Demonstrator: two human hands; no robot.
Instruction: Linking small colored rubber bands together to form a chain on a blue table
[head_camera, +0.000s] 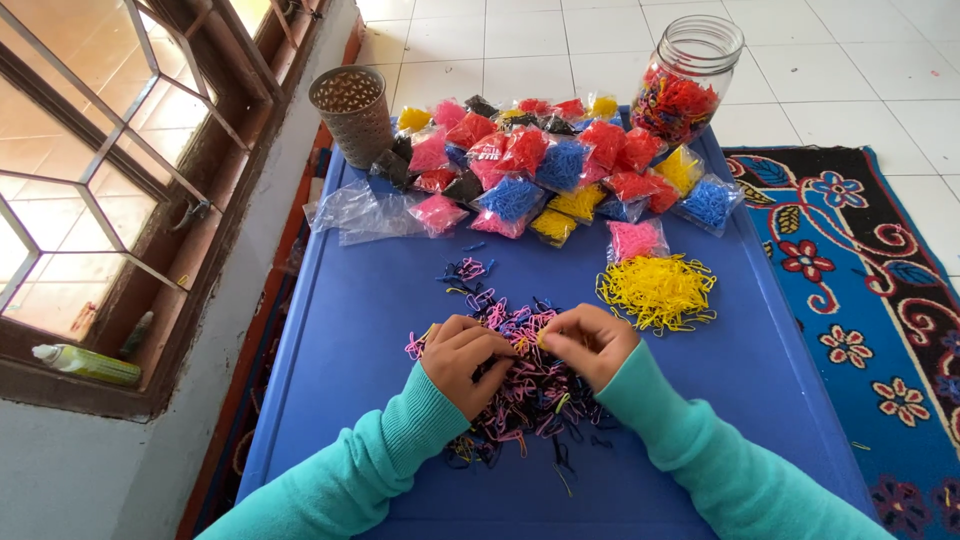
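We see both hands resting on a mixed heap of small pink, black and dark blue rubber bands (520, 385) that lies on the near middle of a flat blue plastic worktop (370, 290). The left hand (462, 358), in a turquoise knitted sleeve (350, 470), sits on the left part of the heap with its fingers (490, 348) curled down into the bands; they appear to pinch a few, though we cannot tell exactly which. The right hand (592, 342) sits just beside it on the right part of the heap, fingers bent inward and closed on a band or two at the tips. The two hands nearly touch over the middle of the heap.

Beyond the right hand, a loose pile of yellow rubber bands (657, 292) lies apart from the mixed heap. A few stray bands (466, 272) lie beyond the left hand. Along the far edge of the worktop, many small clear plastic bags of sorted bands (560, 165) in red, pink, blue, yellow and black are crowded together, with some empty clear bags (358, 212) to their left. A brown perforated cup (352, 112) stands at the far left corner, and a clear glass jar holding mixed coloured bands (686, 78) stands at the far right corner. A patterned blue and red rug (860, 290) lies on the white tiled floor (840, 70) to the right.
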